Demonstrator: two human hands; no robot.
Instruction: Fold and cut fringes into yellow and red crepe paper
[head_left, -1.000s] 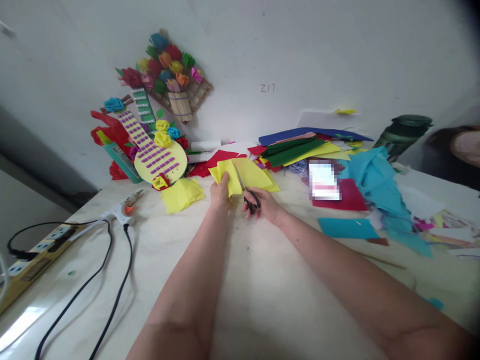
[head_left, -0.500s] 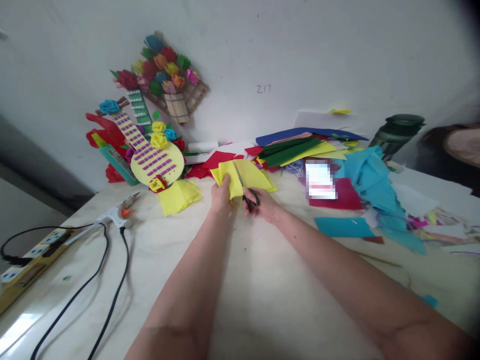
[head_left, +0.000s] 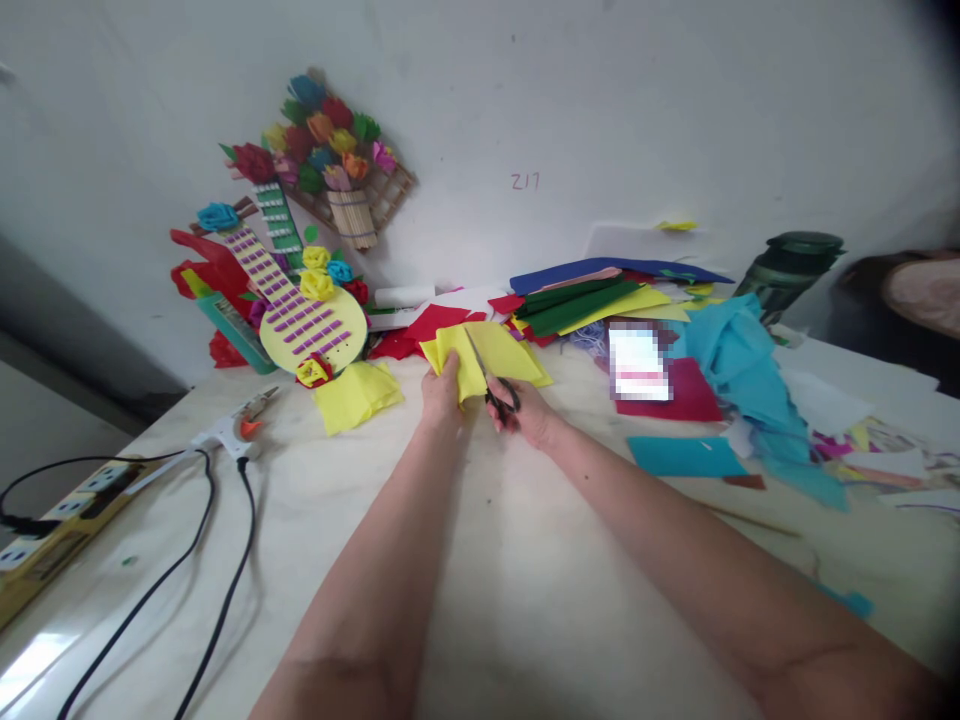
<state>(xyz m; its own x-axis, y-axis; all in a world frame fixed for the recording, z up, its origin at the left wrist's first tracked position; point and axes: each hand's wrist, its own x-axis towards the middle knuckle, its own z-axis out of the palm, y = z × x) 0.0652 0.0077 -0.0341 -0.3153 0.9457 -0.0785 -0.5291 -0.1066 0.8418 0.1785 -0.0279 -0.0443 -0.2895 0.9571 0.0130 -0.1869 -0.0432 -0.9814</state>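
My left hand (head_left: 441, 396) is closed on the near edge of a folded yellow felt sheet (head_left: 507, 350), held just above the table. My right hand (head_left: 528, 412) grips black-handled scissors (head_left: 495, 388); their blades point away from me and cut into the yellow sheet beside my left thumb. A second folded yellow piece (head_left: 355, 392) lies on the table to the left of my hands.
A glue gun (head_left: 234, 428) with a black cord and a power strip (head_left: 52, 518) lie at the left. Paper-craft guitar (head_left: 307, 322) and flower basket (head_left: 337, 160) lean on the wall. Stacked coloured sheets (head_left: 592, 296), teal felt (head_left: 735, 366) and a green bottle (head_left: 792, 264) fill the right. Another person sits at far right.
The scissors have worked slightly further into the yellow sheet. The view has shifted a little; both hands stay in the same place.
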